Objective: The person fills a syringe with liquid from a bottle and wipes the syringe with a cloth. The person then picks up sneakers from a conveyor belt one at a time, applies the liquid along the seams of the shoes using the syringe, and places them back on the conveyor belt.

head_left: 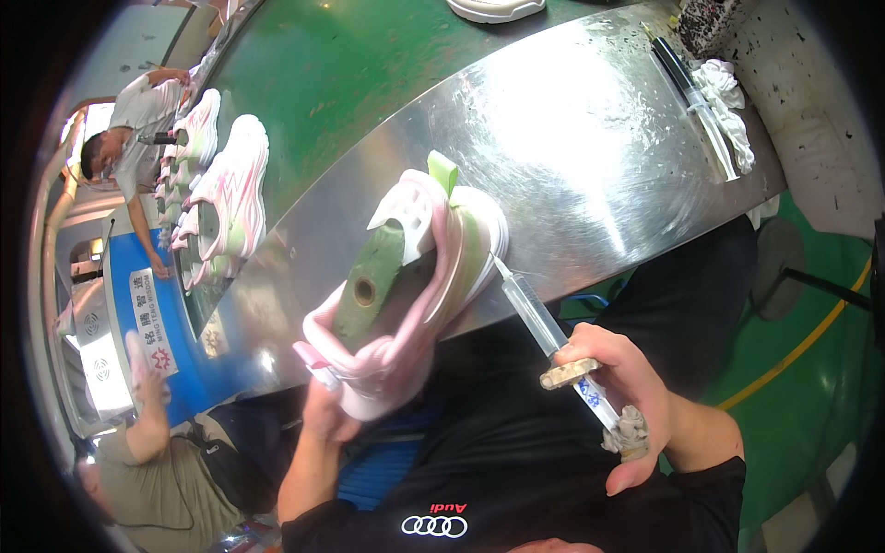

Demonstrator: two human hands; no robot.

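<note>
A pink, white and pale green sneaker [442, 276] is held over the near edge of the metal table. My left hand [327, 410] grips it from below at its near end, the fingers partly hidden behind the shoe. An olive-green piece [369, 286] with a round hole shows in its opening, and a light green tab [442, 172] sticks up at the far end. My right hand [627, 382] is closed around a clear syringe [535, 311], its thumb side near a tan, lumpy collar and grey wadding at the plunger end. The syringe's tip points at the sole's edge, close beside it.
A metal table [590, 175] stretches ahead. At its right lie another syringe with a black part [691, 97] and crumpled white cloth [728, 101]. Several similar sneakers [235, 189] stand at the left by a green surface [323, 101]. Two co-workers are at the left.
</note>
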